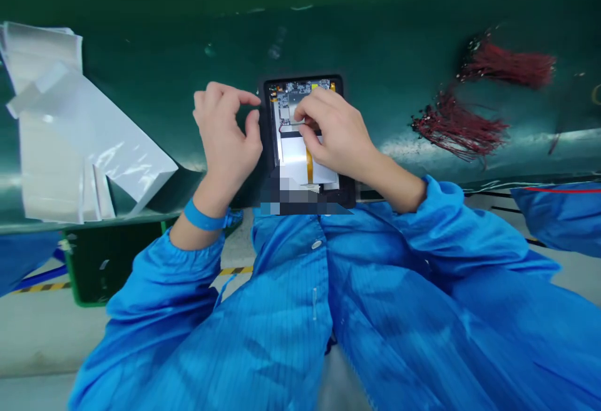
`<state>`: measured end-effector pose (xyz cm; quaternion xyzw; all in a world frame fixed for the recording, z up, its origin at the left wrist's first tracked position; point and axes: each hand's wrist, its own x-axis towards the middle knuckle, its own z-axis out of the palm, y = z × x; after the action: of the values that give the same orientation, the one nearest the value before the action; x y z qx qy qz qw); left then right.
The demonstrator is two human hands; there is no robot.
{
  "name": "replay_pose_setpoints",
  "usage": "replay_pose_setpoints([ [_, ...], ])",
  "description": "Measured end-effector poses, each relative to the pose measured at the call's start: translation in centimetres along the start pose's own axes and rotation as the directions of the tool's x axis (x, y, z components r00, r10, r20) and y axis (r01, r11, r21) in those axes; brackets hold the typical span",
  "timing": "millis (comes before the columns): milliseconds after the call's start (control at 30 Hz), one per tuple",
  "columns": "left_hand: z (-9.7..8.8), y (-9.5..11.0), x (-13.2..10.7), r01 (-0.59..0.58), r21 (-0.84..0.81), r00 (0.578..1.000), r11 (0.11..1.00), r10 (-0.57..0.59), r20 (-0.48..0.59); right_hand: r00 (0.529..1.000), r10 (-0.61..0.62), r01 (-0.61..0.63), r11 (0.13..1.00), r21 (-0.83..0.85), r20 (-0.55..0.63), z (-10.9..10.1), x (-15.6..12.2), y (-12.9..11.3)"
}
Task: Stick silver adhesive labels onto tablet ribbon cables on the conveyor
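An opened tablet [292,151] lies on the green table in front of me. Its circuit board [287,99] is bare at the far end, with silver battery cells and an amber ribbon strip nearer to me. Over the middle of the board, my right hand [335,124] pinches something thin that I cannot make out. Thin wires [282,128] show on the board just left of those fingertips. Beside the tablet's left edge is my left hand [225,132], thumb and index finger apart, nothing visible between them. Pixelation hides the tablet's near end.
Two bundles of dark red wires [511,65] with small black ends lie on the right of the table. White plastic sleeves or sheets [51,142] overlap on the left. A green bin [117,261] stands below the table's near edge. Blue fabric [558,217] shows at the far right.
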<state>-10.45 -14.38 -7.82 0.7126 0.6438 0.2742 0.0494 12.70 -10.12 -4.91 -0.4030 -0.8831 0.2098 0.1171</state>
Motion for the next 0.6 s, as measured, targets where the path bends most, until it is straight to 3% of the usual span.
replay_pose_setpoints([
  [100,0.2,-0.5,2.9,0.013,-0.002,0.994,1.0,-0.013,0.107,0.998,-0.008,0.01,1.0,0.026,-0.062,0.6,-0.2,0.8],
  [267,-0.3,2.2,6.2,0.096,0.022,0.956,0.995,-0.099,0.275,0.957,-0.02,0.076,0.98,0.185,-0.288,1.5,-1.2,2.8],
  [433,-0.2,3.3,7.1,0.024,0.154,0.932,0.988,-0.078,0.354,0.931,0.014,0.083,0.965,0.249,-0.365,1.4,-2.4,4.1],
  [600,-0.1,3.7,7.1,-0.055,0.2,0.935,0.978,-0.02,0.355,0.923,0.034,0.079,0.958,0.277,-0.382,1.4,-3.2,4.7],
])
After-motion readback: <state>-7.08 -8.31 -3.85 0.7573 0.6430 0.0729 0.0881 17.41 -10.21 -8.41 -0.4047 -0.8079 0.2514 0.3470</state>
